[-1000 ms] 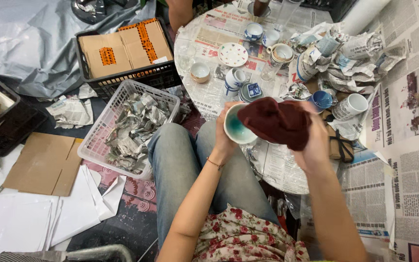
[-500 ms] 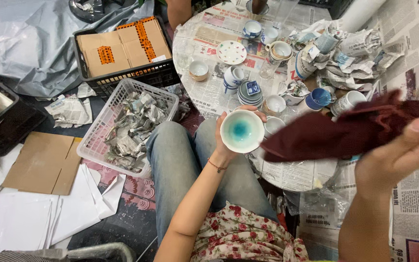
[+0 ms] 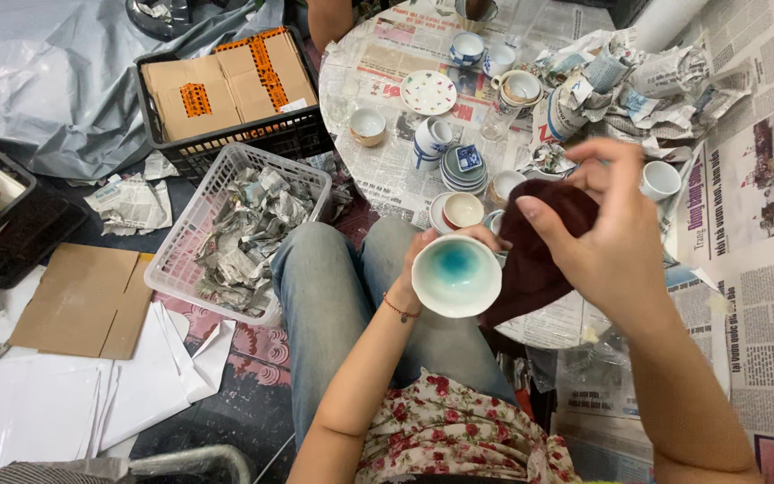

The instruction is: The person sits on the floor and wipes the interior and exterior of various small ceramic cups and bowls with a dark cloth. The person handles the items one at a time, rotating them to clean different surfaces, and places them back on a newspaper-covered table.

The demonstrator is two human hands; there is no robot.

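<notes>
A round desk (image 3: pixel 387 81) covered in newspaper stands ahead of my knees, crowded with small cups and saucers; a white basket (image 3: pixel 192 235) of crumpled paper sits on the floor to its left. My left hand (image 3: pixel 427 246) cups a white bowl (image 3: pixel 456 275) with a blue centre, fingers wrapped round its far side. My right hand (image 3: pixel 606 237) pinches a dark red cloth (image 3: pixel 535 251) just right of the bowl.

Two hands (image 3: pixel 615 237), one bowl (image 3: pixel 456 275), one cloth (image 3: pixel 535 246), two baskets (image 3: pixel 192 224).
</notes>
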